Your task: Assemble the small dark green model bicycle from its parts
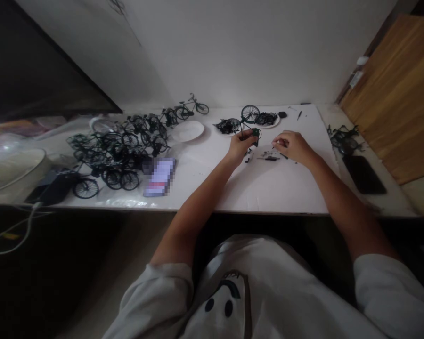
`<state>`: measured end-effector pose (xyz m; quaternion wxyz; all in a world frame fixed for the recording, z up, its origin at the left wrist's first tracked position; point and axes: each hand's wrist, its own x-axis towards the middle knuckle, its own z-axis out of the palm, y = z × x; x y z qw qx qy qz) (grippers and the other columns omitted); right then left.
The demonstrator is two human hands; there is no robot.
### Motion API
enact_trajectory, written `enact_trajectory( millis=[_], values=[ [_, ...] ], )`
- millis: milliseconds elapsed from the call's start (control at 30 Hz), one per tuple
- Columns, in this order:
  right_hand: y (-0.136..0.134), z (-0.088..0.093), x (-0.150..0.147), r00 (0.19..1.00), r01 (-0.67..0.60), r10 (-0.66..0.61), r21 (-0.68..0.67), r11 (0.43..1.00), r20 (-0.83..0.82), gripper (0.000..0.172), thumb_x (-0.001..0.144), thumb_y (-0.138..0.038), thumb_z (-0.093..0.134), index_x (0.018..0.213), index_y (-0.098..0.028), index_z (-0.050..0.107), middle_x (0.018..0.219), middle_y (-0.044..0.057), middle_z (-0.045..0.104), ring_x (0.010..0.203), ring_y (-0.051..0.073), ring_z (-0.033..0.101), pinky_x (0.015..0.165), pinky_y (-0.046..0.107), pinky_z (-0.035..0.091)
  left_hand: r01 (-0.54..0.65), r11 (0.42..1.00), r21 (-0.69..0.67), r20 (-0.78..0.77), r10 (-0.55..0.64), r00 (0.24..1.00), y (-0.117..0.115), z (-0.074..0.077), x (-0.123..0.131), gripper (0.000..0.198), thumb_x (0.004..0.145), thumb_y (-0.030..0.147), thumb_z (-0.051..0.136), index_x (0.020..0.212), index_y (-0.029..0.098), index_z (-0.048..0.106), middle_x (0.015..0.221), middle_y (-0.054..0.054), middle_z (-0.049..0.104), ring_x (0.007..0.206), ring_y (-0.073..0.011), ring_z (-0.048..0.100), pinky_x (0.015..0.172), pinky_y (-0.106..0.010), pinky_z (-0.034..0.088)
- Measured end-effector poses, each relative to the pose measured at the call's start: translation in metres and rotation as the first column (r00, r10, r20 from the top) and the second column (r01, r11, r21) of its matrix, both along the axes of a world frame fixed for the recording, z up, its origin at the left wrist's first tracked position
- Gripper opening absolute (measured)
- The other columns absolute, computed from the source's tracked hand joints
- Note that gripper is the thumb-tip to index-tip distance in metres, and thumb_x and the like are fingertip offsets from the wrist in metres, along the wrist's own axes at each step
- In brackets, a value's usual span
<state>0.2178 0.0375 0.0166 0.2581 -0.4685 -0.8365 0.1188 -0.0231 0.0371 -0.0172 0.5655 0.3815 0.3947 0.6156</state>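
Note:
My left hand (pixel 240 147) is closed around the frame of a small dark model bicycle (pixel 250 114), holding it up over the white board with one spoked wheel at the top. To its right, my right hand (pixel 292 145) is closed in a pinch; whatever lies between the fingertips is too small to make out. Just below the hands, tiny loose parts (pixel 268 153) and a dark slim tool (pixel 269 159) lie on the board (pixel 279 188).
Many finished-looking model bicycles (pixel 127 141) crowd the left side, near a white plate (pixel 188 131) and a lit phone (pixel 160 176). Plates of black parts (pixel 227 125) stand at the back. A dark phone (pixel 364 174) lies right. A white basin (pixel 17 172) stands far left.

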Motion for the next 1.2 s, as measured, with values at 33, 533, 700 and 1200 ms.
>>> enact_trajectory(
  millis=[33,533,700,1200],
  values=[
    [0.000,0.000,0.000,1.000,0.012,-0.012,0.003,1.000,0.006,0.026,0.101,-0.040,0.066,0.106,-0.022,0.084,0.101,0.009,0.075,0.087,0.022,0.064,0.082,0.033,0.048,0.002,1.000,0.000,-0.001,-0.002,1.000,0.000,0.000,0.000,0.036,0.066,0.016,0.092,0.100,0.016,0.078,0.097,-0.004,0.080,0.089,-0.0144,0.072,0.096,-0.033,0.057],
    [-0.003,0.018,0.011,0.994,0.091,-0.088,0.057,0.994,-0.058,0.030,0.094,-0.032,0.066,0.113,-0.020,0.085,0.095,0.010,0.076,0.087,0.025,0.065,0.088,0.037,0.054,0.005,1.000,-0.022,-0.016,-0.006,1.000,-0.003,0.006,0.002,0.031,0.067,0.014,0.090,0.097,0.017,0.080,0.094,-0.003,0.079,0.091,-0.0151,0.071,0.099,-0.035,0.057],
    [-0.005,0.032,0.021,0.987,0.150,-0.141,0.135,0.979,-0.077,0.027,0.096,-0.033,0.065,0.109,-0.021,0.086,0.095,0.010,0.075,0.092,0.027,0.066,0.090,0.038,0.053,0.004,1.000,-0.014,-0.034,-0.004,0.999,-0.002,0.003,0.002,0.034,0.066,0.017,0.091,0.098,0.018,0.080,0.096,-0.004,0.079,0.091,-0.0153,0.071,0.098,-0.035,0.057],
    [0.015,0.017,0.052,0.917,0.304,-0.277,-0.053,0.951,0.288,0.022,0.088,-0.023,0.076,0.106,-0.026,0.089,0.100,0.006,0.083,0.083,0.023,0.069,0.072,0.034,0.046,0.008,1.000,-0.001,-0.031,-0.008,0.999,-0.001,0.001,0.002,0.035,0.066,0.016,0.093,0.098,0.017,0.081,0.096,-0.004,0.080,0.093,-0.0165,0.072,0.098,-0.035,0.058]
  ],
)
